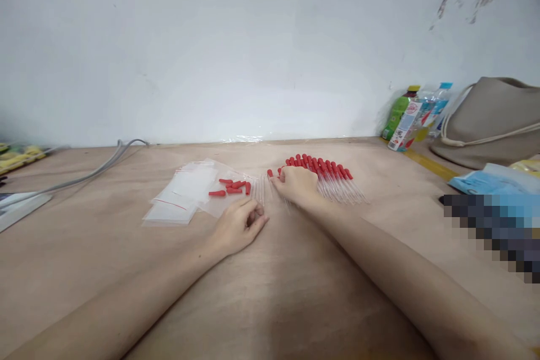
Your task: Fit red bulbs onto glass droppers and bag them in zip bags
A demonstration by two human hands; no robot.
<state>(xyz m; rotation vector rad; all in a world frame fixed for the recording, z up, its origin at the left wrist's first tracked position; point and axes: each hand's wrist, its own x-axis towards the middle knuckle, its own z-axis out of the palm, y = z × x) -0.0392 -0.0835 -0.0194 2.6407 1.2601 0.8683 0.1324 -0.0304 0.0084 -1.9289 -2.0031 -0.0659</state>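
Observation:
My left hand (242,226) rests on the table, loosely curled, with a gap between thumb and fingers and nothing visible in it. Just beyond it are loose red rubber bulbs (234,190) on a clear plastic bag and several clear thin tubes (259,188). My right hand (298,182) is closed in a pinch at a dropper, whose red bulb (279,171) peeks out by the fingertips; most of it is hidden. Another red bulb (270,172) tops a tube just left of it. A fanned row of red-topped droppers (333,174) lies beyond and right of this hand.
Clear zip bags (179,194) lie in a pile at left. A grey cable (99,167) crosses the left side of the wooden table (236,304). Bottles (399,112), a carton (405,126), a grey bag (489,121) and blue packaging (476,180) stand or lie at right.

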